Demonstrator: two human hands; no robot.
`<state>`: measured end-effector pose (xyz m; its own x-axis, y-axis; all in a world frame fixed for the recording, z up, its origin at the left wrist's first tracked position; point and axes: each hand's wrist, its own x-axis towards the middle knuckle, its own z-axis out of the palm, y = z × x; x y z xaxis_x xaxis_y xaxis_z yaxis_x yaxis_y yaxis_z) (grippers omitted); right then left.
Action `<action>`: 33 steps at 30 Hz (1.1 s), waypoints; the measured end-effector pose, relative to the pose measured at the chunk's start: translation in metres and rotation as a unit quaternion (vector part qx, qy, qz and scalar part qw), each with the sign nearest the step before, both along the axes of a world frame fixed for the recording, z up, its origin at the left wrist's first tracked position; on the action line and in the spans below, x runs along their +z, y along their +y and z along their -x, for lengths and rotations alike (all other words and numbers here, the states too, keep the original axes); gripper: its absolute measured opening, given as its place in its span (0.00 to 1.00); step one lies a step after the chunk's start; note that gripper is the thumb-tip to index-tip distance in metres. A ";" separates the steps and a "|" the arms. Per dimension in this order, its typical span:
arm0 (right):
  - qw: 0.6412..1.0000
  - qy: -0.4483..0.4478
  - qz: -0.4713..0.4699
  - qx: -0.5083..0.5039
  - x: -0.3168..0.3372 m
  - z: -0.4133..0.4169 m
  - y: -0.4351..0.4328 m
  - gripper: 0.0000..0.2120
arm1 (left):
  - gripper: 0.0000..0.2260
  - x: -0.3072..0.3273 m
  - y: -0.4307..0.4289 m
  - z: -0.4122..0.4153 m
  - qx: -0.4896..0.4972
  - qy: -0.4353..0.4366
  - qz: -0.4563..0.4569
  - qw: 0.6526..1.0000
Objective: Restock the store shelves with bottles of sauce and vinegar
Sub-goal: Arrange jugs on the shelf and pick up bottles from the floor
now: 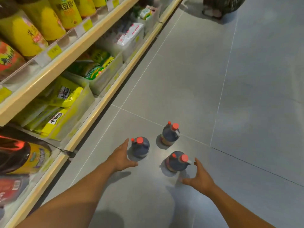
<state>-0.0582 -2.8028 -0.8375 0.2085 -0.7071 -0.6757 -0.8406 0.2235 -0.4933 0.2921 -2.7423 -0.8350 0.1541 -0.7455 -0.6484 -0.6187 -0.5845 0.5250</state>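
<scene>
While both hands are spread and holding nothing, these notes run from them outward.

Left hand (120, 159): fingers straight, thumb splayed, palm facing the near-left bottle (140, 148); just beside it, contact not certain.

Right hand (198, 177): fingers extended, loosely spread, just beside the near-right bottle (176, 162); not gripping.

Between the hands: both near bottles stand upright on the floor (230, 96), apart from each other.

Beyond the hands: third bottle (170, 134), upright, farther out than the other two and nearer the right hand's side.

Bottle build: squat dark jugs, each with a large red cap and a smaller red one beside it; what looks like a moulded handle near the shoulder.

Handling, judged: full and dark with liquid, so likely heavy for their size; probably stiff plastic, smooth-sided, liable to slip in a flat-palmed clasp.

Where to take hold, judged: curl fingers through the shoulder handle, or round the neck beneath the cap, rather than squeezing the belly.

Left of the left hand: shelves (92, 119) with cream edging, holding yellow packets (65, 96) low down and large yellow-labelled bottles (24, 35) above.

Far beyond: someone's sandalled feet (212, 13) at the top edge.

Stage, judged: pickup about to begin; nothing lifted yet.
</scene>
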 end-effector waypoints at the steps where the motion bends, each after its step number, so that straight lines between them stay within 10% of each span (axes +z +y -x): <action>1: 1.000 -0.017 0.004 -0.020 -0.018 -0.002 0.002 0.58 | 0.53 -0.015 -0.003 -0.002 0.009 0.016 0.013 1.000; 11: 0.977 -0.122 0.107 -0.136 -0.120 -0.028 0.016 0.45 | 0.47 -0.133 -0.017 0.016 0.151 0.086 0.184 0.967; 16: 0.973 -0.094 0.146 -0.149 -0.134 -0.036 0.010 0.22 | 0.40 -0.141 -0.018 0.026 0.188 0.078 0.206 0.957; 33: 0.966 -0.158 0.160 -0.125 0.095 -0.061 0.020 0.35 | 0.37 0.100 0.009 0.000 0.178 0.071 0.210 0.959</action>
<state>0.0028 -2.7832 -0.7428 0.1639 -0.9241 -0.3454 -0.5761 0.1946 -0.7939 0.2922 -2.7329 -0.7347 0.3801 -0.8616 -0.3364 -0.3245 -0.4648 0.8238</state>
